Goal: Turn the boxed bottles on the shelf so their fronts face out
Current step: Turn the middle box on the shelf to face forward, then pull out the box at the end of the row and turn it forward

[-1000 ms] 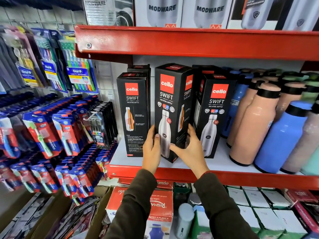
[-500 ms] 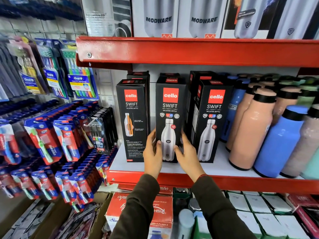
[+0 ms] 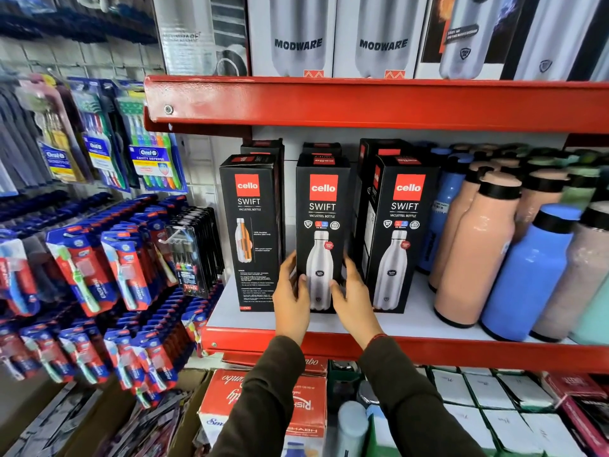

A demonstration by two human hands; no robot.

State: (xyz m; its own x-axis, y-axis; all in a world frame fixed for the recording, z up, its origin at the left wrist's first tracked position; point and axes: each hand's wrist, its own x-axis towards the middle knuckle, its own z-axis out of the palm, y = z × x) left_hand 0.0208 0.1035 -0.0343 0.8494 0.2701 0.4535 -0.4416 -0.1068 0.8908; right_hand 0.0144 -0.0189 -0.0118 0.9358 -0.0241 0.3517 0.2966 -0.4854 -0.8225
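Three black Cello Swift bottle boxes stand upright in a row on the red shelf (image 3: 329, 339). The middle box (image 3: 322, 209) shows its front, a steel bottle picture. My left hand (image 3: 291, 298) grips its lower left side and my right hand (image 3: 354, 296) its lower right side. The right box (image 3: 400, 225) also shows its front panel. The left box (image 3: 252, 225) shows a text panel with an orange cutaway bottle. More black boxes stand behind the row.
Loose peach bottles (image 3: 474, 252) and blue bottles (image 3: 527, 275) crowd the shelf's right part. Hanging toothbrush packs (image 3: 99, 268) fill the rack on the left. Modware boxes (image 3: 296, 34) sit on the upper shelf. Cartons (image 3: 296, 407) lie below.
The middle box, tilted and angled a second ago, has been turned square and set upright on the shelf. Both hands have stayed on its lower sides.
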